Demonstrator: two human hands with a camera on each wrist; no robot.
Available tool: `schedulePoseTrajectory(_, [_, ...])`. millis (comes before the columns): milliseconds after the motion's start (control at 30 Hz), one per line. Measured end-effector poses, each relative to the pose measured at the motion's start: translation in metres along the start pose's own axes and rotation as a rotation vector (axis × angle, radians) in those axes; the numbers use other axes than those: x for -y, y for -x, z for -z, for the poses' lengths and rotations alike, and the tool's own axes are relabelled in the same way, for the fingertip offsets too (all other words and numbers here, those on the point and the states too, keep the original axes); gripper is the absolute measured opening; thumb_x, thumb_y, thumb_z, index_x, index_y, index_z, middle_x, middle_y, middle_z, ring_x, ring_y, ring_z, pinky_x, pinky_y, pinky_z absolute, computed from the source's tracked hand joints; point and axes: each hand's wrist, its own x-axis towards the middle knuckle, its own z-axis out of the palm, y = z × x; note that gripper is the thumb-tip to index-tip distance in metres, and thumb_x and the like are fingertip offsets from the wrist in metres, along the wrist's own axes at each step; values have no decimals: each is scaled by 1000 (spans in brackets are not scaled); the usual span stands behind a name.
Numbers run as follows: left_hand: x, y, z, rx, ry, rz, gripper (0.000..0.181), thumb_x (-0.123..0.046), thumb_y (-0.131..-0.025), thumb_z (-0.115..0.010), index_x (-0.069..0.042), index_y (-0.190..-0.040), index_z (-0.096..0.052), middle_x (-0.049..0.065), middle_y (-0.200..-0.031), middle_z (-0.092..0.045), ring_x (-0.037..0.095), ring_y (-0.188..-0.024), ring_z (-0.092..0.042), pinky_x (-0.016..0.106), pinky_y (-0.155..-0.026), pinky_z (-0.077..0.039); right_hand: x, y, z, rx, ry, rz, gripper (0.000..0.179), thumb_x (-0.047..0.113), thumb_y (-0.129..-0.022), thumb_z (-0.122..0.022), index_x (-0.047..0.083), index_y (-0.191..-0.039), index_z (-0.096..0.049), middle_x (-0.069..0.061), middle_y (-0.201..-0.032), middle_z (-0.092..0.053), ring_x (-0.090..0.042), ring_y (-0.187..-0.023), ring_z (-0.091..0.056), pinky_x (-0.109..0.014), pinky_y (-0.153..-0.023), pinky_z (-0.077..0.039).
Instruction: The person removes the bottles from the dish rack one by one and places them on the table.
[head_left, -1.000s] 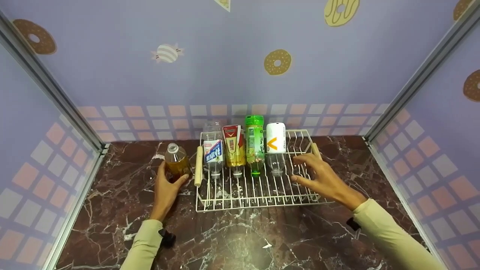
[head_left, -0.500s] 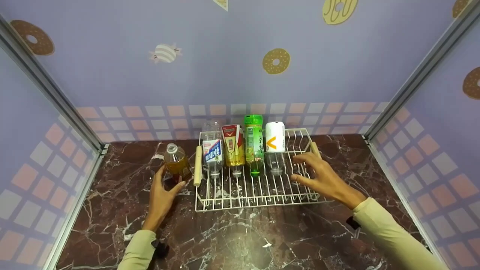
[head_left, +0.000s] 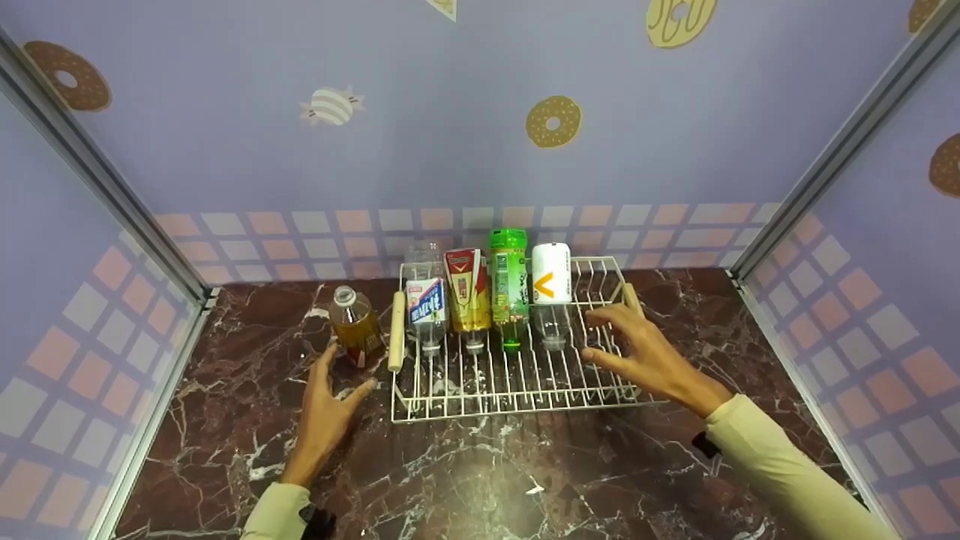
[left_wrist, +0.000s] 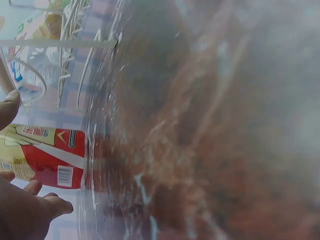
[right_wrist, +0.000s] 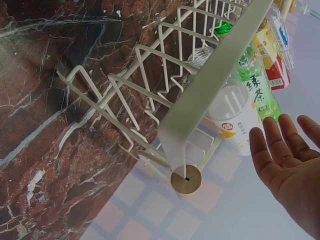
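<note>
A bottle with a gold and red label [head_left: 355, 328] stands upright on the dark marbled counter, left of the rack. My left hand [head_left: 324, 409] is just in front of it, thumb and fingers spread apart and holding nothing; the left wrist view shows the red label [left_wrist: 55, 157] beyond the fingers. Over the right end of the white wire rack [head_left: 517, 405] my right hand [head_left: 637, 352] is held with fingers spread, nothing in its grasp. Nearest to it in the rack is an upside-down clear bottle with a white label [head_left: 552, 274].
More bottles lean neck-down in the rack: a green one [head_left: 510, 281], a gold and red one [head_left: 468, 292] and a clear one with a blue and white label [head_left: 426, 304]. Wooden handles [head_left: 397, 330] sit at the rack's ends. A patterned wall [head_left: 450, 150] rises behind.
My left hand has let go of the gold and red bottle and drawn back toward the front. The bottle stays standing on the counter. My right hand has hardly moved.
</note>
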Motion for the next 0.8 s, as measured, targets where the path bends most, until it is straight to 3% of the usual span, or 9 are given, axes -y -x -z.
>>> schedulePoseTrajectory(400, [-8,24,-1,21,-17,-5,96,-16,-93,-91,3,-168,-34,29,-171,-36,50,-159,-33,66,-132,-27,-3,2,0,-10,2,24,61,21,-94,-89,-5,-143,-64,-22,-142,-68,-41,-126,-68,-61,-111,-57])
schedulePoseTrajectory(800, [-18,40,-4,65,-47,-34,94,-16,-93,-90,-1,-168,-36,27,-174,-33,49,-160,-32,69,-132,-26,-8,1,-6,-28,8,48,58,18,-94,-88,-6,-141,-64,-23,-140,-68,-43,-127,-67,-65,-110,-56])
